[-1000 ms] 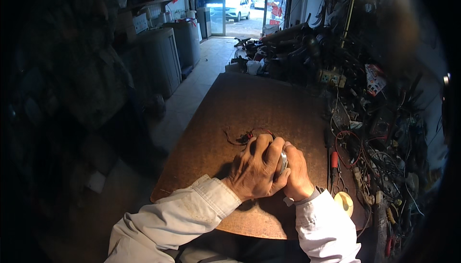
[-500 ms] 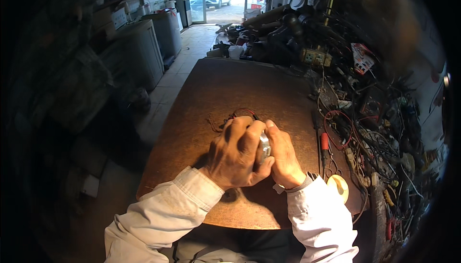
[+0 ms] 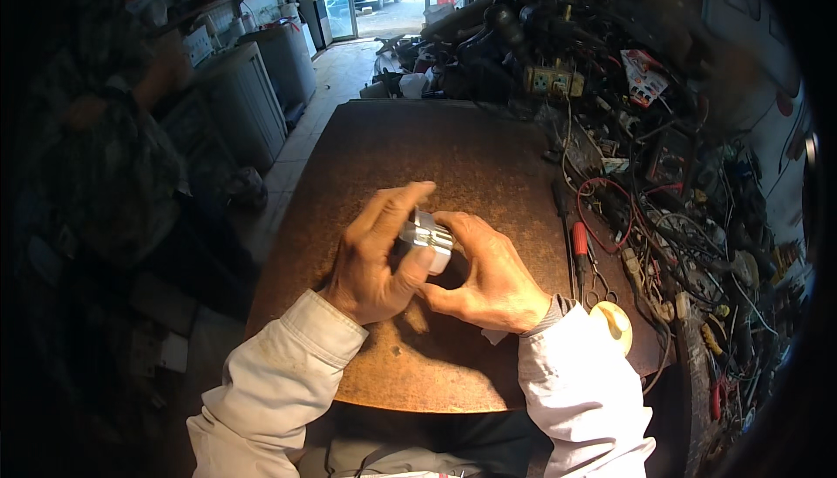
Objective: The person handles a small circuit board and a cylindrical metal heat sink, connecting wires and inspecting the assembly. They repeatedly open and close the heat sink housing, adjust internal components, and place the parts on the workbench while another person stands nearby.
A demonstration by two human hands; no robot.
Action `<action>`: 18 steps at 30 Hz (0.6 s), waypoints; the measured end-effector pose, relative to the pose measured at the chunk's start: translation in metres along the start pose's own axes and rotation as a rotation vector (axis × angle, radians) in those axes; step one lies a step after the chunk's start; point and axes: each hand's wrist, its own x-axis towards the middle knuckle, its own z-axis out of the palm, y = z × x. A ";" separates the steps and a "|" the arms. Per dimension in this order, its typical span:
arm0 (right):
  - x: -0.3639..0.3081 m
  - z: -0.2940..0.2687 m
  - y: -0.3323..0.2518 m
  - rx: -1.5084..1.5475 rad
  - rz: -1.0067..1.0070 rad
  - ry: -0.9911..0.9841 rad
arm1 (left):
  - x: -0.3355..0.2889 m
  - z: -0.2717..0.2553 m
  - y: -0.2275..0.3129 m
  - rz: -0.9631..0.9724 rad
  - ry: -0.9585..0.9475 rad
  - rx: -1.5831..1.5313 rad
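Between my hands, above the wooden tabletop (image 3: 418, 146), is a small silver, round metal part (image 3: 429, 241) with ridges on its side. My left hand (image 3: 375, 256) holds it from the left, with the thumb on its near side and the forefinger stretched up past it. On the right, my right hand (image 3: 488, 282) curves around it, fingertips at its upper edge and thumb lower down. The fingers cover some of the part, so its full shape is hidden.
Along the table's right side lie a red-handled screwdriver (image 3: 580, 242), scissors (image 3: 600, 290) and a round cream-coloured piece (image 3: 613, 325). Past them is a heap of cables and parts (image 3: 689, 242). At the left stands a person (image 3: 122, 155), dimly seen. Grey cabinets (image 3: 240, 94) line that side.
My hands have loosened from a tight clasp and moved slightly left. More of the silver part shows now. The red and dark wires that lay beyond my hands are out of sight.
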 end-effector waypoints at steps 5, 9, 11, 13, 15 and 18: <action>0.005 0.000 -0.008 -0.012 0.282 -0.116 | -0.005 0.016 -0.002 0.156 -0.067 0.098; 0.002 -0.003 -0.010 0.031 0.295 -0.104 | -0.005 0.015 0.006 0.205 -0.096 0.176; 0.003 -0.004 -0.013 0.094 0.321 -0.112 | -0.007 0.015 0.006 0.229 -0.100 0.212; 0.003 -0.002 -0.012 0.062 0.316 -0.138 | -0.013 0.016 0.003 0.230 -0.112 0.230; 0.002 -0.001 -0.010 0.036 0.336 -0.152 | -0.015 0.018 -0.003 0.240 -0.121 0.231; 0.001 0.000 -0.010 0.039 0.385 -0.147 | -0.012 0.017 0.000 0.219 -0.129 0.205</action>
